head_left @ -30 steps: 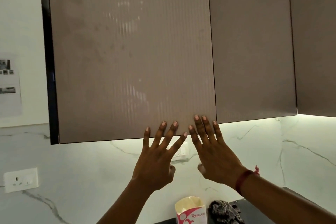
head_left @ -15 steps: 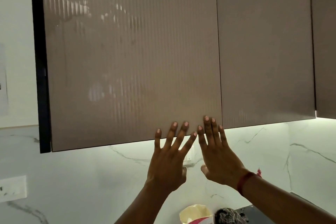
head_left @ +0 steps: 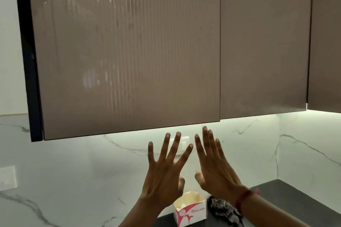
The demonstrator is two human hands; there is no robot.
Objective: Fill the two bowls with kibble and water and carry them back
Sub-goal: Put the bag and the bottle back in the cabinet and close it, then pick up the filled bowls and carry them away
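Neither bowl, kibble nor water is in view. A ribbed taupe wall cabinet door (head_left: 127, 51) fills the upper part of the view and sits shut. My left hand (head_left: 164, 173) and my right hand (head_left: 214, 167) are raised side by side just below the door's bottom right corner, fingers spread, palms toward the wall, apart from the door. Both hands hold nothing. A red thread band circles my right wrist.
More plain taupe cabinet doors (head_left: 263, 42) run to the right. A white marble backsplash (head_left: 73, 171) carries a switch plate (head_left: 182, 143) behind my fingers and a socket (head_left: 7, 178) at the left. On the dark counter (head_left: 287, 201) stand a tissue box (head_left: 190, 212) and a checked cloth (head_left: 223, 208).
Both hands have come off the lower edge of the cabinet door and dropped below it. The door has swung flush with its neighbour. The view has tilted slightly.
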